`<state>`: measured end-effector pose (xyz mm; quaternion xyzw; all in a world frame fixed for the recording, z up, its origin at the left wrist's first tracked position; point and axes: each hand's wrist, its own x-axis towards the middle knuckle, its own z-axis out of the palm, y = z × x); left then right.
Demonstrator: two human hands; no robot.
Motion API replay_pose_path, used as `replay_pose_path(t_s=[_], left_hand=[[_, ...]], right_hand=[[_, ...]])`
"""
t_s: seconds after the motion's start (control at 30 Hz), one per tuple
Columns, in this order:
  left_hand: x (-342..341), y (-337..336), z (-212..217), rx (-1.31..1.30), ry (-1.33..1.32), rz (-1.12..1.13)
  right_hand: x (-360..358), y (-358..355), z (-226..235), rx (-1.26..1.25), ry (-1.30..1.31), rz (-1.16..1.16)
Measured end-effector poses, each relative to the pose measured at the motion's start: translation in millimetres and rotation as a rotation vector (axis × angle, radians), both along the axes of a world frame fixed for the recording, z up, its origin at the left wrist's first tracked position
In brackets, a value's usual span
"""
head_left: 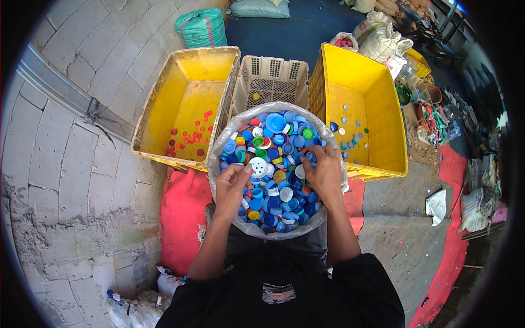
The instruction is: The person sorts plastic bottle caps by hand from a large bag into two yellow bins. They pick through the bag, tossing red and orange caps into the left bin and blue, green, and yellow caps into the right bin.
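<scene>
At the centre of the view, between the person's knees, sits an open clear plastic sack (219,143) heaped with loose bottle caps (276,164), mostly blue, with some white, green, yellow and red among them. Both bare hands are down in the heap.

The left hand (232,186), at about eight o'clock in the sack, has its fingers (240,170) curled loosely inward with the tips drawn together, as if pinching a cap; the cap itself is hidden, so I cannot tell what it holds. The right hand (325,174), at about three o'clock, lies palm down, fingers (313,158) bent and slightly spread, pressing into the caps; whether it grips any cannot be seen.

Beyond the sack, at eleven o'clock, a yellow crate (164,117) holds scattered red caps. At twelve o'clock stands a white slotted basket (268,76) with one yellow cap. At one o'clock a second yellow crate (383,109) holds a few mixed caps.

Likely risks: the heap stands level with the soft rim, so stirring could push caps over onto the floor, and a loosely pinched cap could slip free.
</scene>
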<state>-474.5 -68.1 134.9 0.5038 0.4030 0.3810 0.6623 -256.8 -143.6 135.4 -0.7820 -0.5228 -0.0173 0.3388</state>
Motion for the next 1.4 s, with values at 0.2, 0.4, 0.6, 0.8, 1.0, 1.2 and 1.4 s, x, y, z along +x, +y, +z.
replay_pose_path(t_s=[0.2,0.4,0.6,0.8,1.0,1.2,1.4], left_hand=[[-1,-7,-11,0.010,0.047,-0.015],[11,-2,-10,0.109,0.174,-0.099],[38,8,-16,0.415,0.350,-0.066],[61,27,-12,0.897,0.646,-0.136],[86,44,-9,1.019,0.852,-0.320],[93,45,-9,1.024,0.916,-0.367],[95,47,-15,1.078,0.916,-0.399]], right_hand=[[11,33,-5,-0.148,-0.096,-0.005],[13,43,1,-0.329,-0.136,-0.024],[17,36,-2,-0.225,-0.080,-0.017],[19,-4,7,0.160,0.422,-0.041],[11,-63,-4,0.479,1.627,0.107],[0,-84,-16,0.469,1.818,0.172],[-6,-82,-15,0.430,1.992,0.250]])
